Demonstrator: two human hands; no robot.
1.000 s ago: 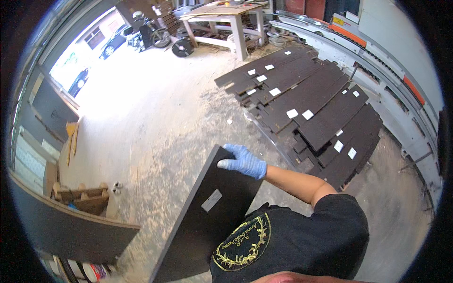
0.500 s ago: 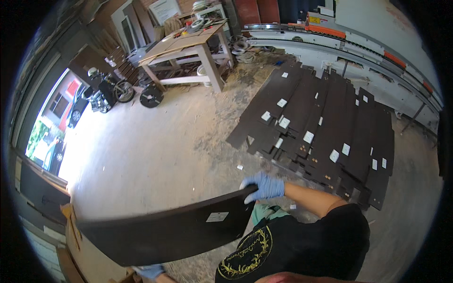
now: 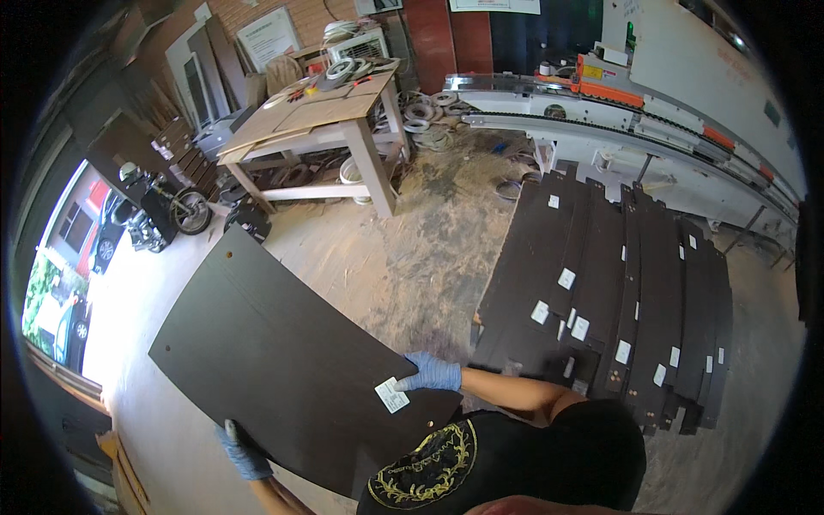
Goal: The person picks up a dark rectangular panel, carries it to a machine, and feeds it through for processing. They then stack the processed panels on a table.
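A large dark brown panel (image 3: 266, 335) is held in front of me, its broad face turned up toward me. It has a white label (image 3: 392, 396) near its right edge and small round holes near the corners. My right hand (image 3: 431, 374), in a blue glove, grips the far right edge, with the thumb on the face beside the label. At the near left edge my left hand (image 3: 244, 452), also gloved, is closed on the board; its fingers underneath are hidden.
Dark panels (image 3: 601, 300) with white labels lie in stacks on the right. Behind them runs a long white and orange machine (image 3: 592, 120). A wooden workbench (image 3: 318, 103) stands far ahead, with a motorbike (image 3: 163, 210) on the left by the bright doorway.
The panel has turned from nearly upright to face up, its far left end rising. My left hand has come up along its near edge, and my right hand has shifted slightly left and down.
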